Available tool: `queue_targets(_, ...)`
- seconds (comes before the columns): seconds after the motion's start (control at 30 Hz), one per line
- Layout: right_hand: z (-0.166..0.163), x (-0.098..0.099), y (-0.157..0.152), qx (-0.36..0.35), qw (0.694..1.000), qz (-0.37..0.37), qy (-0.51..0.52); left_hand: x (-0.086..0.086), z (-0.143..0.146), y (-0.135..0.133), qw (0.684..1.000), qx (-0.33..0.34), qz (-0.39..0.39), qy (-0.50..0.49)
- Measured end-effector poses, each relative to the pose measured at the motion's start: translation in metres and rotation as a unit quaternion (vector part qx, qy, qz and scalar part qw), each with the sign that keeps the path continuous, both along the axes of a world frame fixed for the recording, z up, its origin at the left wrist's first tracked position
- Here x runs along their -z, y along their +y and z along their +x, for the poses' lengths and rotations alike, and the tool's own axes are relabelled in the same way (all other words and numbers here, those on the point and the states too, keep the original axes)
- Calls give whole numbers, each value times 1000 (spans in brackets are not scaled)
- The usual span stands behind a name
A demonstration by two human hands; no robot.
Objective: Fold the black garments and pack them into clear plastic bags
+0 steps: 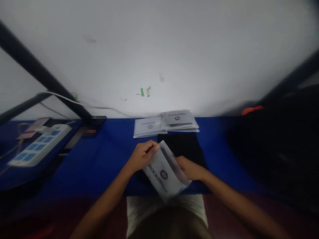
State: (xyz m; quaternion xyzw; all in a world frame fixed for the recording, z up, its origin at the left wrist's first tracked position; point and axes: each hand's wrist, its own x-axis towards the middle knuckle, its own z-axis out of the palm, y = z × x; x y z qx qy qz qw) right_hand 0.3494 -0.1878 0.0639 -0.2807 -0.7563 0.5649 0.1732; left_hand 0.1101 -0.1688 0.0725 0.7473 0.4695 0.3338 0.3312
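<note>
A frosted plastic bag [159,177] with dark lettering and a round logo is tilted above the near part of the blue table. My left hand [144,154] is closed on its upper corner, thumb and fingers pinching the edge. The bag's mouth faces up and to the right and stands partly apart. At that mouth is my right hand [190,167], its fingers hidden by the bag's edge, so whether they grip anything does not show. Behind the bag lies a flat black cloth-like piece [185,144].
Similar printed bags lie by the wall: a single one [149,127] and a small stack [179,120]. On the left are a white power strip [41,146] with blue sockets and a cable [99,107]. A dark bulky mass [276,142] fills the right side.
</note>
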Motion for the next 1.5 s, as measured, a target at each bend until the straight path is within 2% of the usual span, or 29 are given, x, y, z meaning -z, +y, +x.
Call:
queue_targets(0.07,0,1,0,31,999,-2,22,4,-5,1,998,-58,28,-10)
queue_targets(0.13,1,3,1,79,994,-30,64,11,-9,1,986,-144,40,-73)
queue_targets(0.17,1,4,2,110,989,-47,85,16,-10,-1,979,-166,28,-115)
queue_targets(0.2,1,5,4,146,982,-61,107,20,-11,-4,975,-160,-1,-155)
queue_targets(0.23,1,7,5,181,973,-73,126,24,-10,-8,974,-125,-49,-185)
queue_targets(0.33,-2,12,10,252,948,-88,176,31,-6,-23,952,41,-234,-193)
queue_targets(0.37,-2,13,12,267,942,-86,185,33,-6,-26,942,67,-274,-183)
queue_targets(0.43,0,14,15,292,934,-79,189,35,-11,-26,937,45,-296,-181)
queue_targets(0.5,7,11,18,317,924,-97,189,37,-23,-16,943,-36,-256,-210)
queue_targets(0.57,16,6,20,338,910,-147,191,41,-40,4,946,-137,-190,-224)
queue_targets(0.63,25,2,20,359,893,-198,185,46,-58,31,943,-246,-120,-191)
queue_targets(0.83,34,5,9,357,872,-288,169,52,-93,112,927,-366,-37,-71)
queue_targets(1.03,42,14,-6,361,857,-331,164,53,-108,156,906,-414,-4,86)
queue_targets(1.2,45,14,-8,371,851,-335,163,61,-94,176,897,-410,-24,166)
queue_targets(1.37,44,14,-6,371,846,-348,160,60,-66,184,900,-387,-24,200)
queue_targets(1.5,45,16,-5,381,829,-377,159,50,-44,169,897,-386,9,214)
